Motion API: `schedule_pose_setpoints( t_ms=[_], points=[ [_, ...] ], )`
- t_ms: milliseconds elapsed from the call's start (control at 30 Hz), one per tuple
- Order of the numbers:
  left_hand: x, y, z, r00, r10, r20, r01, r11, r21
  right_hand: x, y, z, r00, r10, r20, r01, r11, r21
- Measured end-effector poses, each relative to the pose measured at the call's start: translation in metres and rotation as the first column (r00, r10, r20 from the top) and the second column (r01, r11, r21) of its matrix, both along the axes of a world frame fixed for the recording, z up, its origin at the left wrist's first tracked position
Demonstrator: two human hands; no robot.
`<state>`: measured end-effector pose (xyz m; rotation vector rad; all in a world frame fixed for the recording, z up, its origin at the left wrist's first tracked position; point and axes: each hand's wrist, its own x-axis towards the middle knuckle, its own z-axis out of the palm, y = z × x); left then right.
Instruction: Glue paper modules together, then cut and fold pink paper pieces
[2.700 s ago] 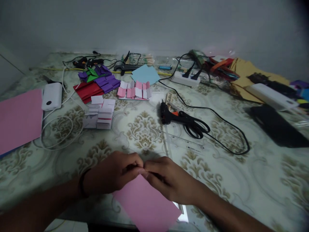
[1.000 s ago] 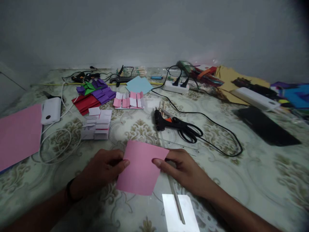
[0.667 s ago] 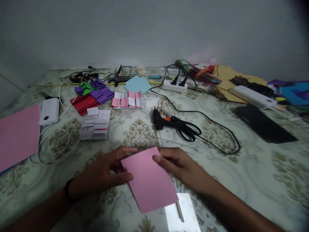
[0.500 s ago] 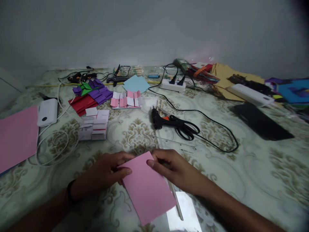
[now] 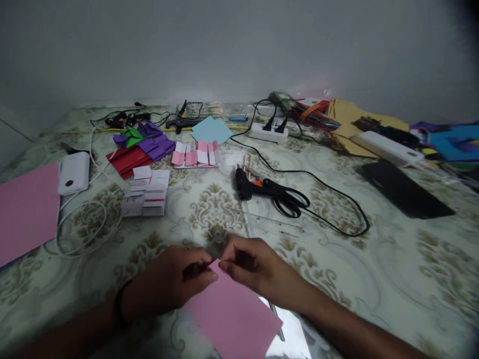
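Pink paper (image 5: pixel 235 319) is pinched at its corner by both hands' fingers (image 5: pixel 211 276).

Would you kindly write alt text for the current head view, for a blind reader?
The left hand and right hand pinch one corner of a pink paper sheet over a patterned tabletop. Beyond them lie a black glue gun, folded paper pieces and a white power strip.
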<state>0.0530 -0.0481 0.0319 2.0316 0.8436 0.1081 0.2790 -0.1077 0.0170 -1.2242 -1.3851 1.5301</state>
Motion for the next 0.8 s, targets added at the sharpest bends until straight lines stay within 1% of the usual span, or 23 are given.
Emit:
schedule_pose_setpoints(
  t_ms=[100,167,267,333,433,500,600,667,800],
  points=[
    [-0.001,-0.003,-0.005,0.997,-0.031,0.067,0.026,0.997,0.067,-0.007,-0.004,-0.001,0.998,0.058,0.023,-0.059,0.998,0.034],
    [-0.002,-0.004,-0.008,0.992,-0.071,0.108,0.054,0.987,0.15,-0.01,-0.005,-0.001,0.997,0.067,0.039,-0.068,0.997,0.042],
    [-0.002,-0.004,-0.011,0.985,-0.091,0.147,0.05,0.964,0.26,-0.01,-0.006,0.0,0.997,0.062,0.041,-0.064,0.996,0.064],
    [-0.003,-0.002,-0.008,0.982,-0.08,0.17,0.027,0.955,0.295,-0.009,-0.006,0.0,0.998,0.059,0.039,-0.062,0.995,0.08],
    [-0.008,0.005,0.002,0.974,-0.043,0.221,-0.024,0.956,0.292,-0.006,-0.006,0.002,0.997,0.073,0.007,-0.074,0.995,0.066],
    [-0.014,0.013,0.01,0.971,0.003,0.24,-0.066,0.964,0.257,-0.001,-0.005,0.004,0.997,0.082,-0.007,-0.081,0.996,0.041],
    [-0.023,0.025,0.021,0.965,0.129,0.23,-0.179,0.961,0.212,0.01,-0.001,0.009,0.997,0.074,0.039,-0.075,0.996,0.04],
    [-0.028,0.032,0.026,0.942,0.228,0.247,-0.277,0.943,0.186,0.019,0.002,0.013,0.996,0.055,0.075,-0.06,0.996,0.061],
    [-0.034,0.041,0.029,0.859,0.397,0.321,-0.456,0.881,0.13,0.035,0.007,0.02,0.993,0.024,0.118,-0.038,0.992,0.121]
  ],
)
